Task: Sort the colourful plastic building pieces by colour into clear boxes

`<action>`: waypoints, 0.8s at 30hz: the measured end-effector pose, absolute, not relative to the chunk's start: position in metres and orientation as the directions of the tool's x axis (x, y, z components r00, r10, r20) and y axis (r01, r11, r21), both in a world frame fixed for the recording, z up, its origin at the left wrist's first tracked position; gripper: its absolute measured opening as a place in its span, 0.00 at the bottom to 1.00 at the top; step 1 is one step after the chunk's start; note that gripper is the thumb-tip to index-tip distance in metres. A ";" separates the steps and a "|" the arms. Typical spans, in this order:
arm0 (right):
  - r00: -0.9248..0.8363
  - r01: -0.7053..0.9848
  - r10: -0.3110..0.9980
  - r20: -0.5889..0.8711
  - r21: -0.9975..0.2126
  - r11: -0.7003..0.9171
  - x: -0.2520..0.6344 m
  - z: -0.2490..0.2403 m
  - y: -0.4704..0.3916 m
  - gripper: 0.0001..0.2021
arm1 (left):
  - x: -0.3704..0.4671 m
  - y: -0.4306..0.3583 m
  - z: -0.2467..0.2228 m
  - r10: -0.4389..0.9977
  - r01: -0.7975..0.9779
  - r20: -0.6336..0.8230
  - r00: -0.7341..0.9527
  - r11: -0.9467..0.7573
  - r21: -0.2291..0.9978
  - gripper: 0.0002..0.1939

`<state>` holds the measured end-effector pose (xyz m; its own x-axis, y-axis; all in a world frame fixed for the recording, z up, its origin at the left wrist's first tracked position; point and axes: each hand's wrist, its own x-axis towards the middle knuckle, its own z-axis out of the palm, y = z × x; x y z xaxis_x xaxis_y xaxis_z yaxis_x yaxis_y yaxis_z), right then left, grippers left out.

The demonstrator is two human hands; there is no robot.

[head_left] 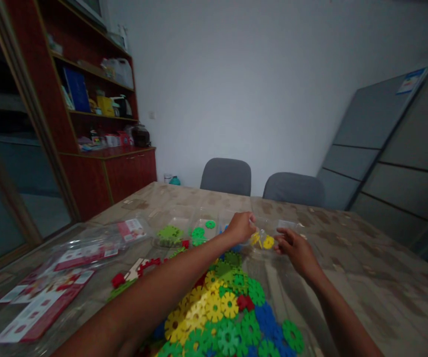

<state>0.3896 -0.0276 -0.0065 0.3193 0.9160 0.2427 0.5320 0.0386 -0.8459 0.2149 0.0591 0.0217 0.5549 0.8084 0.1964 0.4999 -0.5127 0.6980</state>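
Observation:
My left hand (241,229) reaches over the clear plastic containers, its fingers closed together; whatever they hold, if anything, is hidden. My right hand (294,249) is at the right side of a clear container, fingers loosely curled and apart, with nothing visible in them. Between my hands, yellow snowflake-shaped plastic pieces (268,242) lie in that container. Blue pieces show partly behind my left hand. Green pieces (198,233) and olive-green gear-like pieces (169,235) sit in the containers farther left. Below my forearms spreads a pile of mixed yellow (214,307), green (227,337) and blue pieces (268,320).
Clear packaging with red-and-white printed labels (87,254) lies on the table's left. Red pieces (118,280) are near my left forearm. Two grey chairs (225,176) stand beyond the table (370,277). A wooden cabinet (128,173) is at the left, grey panels at the right.

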 end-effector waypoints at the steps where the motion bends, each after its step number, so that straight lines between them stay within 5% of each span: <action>1: 0.318 0.537 0.916 0.243 -0.843 0.037 0.391 -0.006 -0.028 0.17 | 0.213 0.060 0.020 0.805 0.504 0.195 0.560 -0.518 0.691 0.15; 7: 0.156 0.580 0.965 0.210 -0.810 0.083 0.377 0.011 -0.042 0.14 | 0.157 0.037 0.029 0.736 0.460 0.201 0.647 -0.586 0.667 0.09; 14: -0.411 0.707 0.911 -0.049 -0.648 0.284 0.315 0.022 -0.080 0.07 | 0.040 -0.018 0.035 0.652 0.501 0.082 0.754 -0.651 0.571 0.03; 19: -0.332 0.901 0.916 -0.226 -0.365 0.237 0.280 0.008 -0.096 0.09 | 0.007 -0.050 0.031 0.675 0.660 -0.135 0.725 -0.627 0.414 0.13; 24: -0.279 0.928 0.930 -0.241 -0.316 0.196 0.268 -0.006 -0.093 0.12 | 0.015 -0.059 0.026 0.644 0.652 -0.155 0.749 -0.677 0.340 0.17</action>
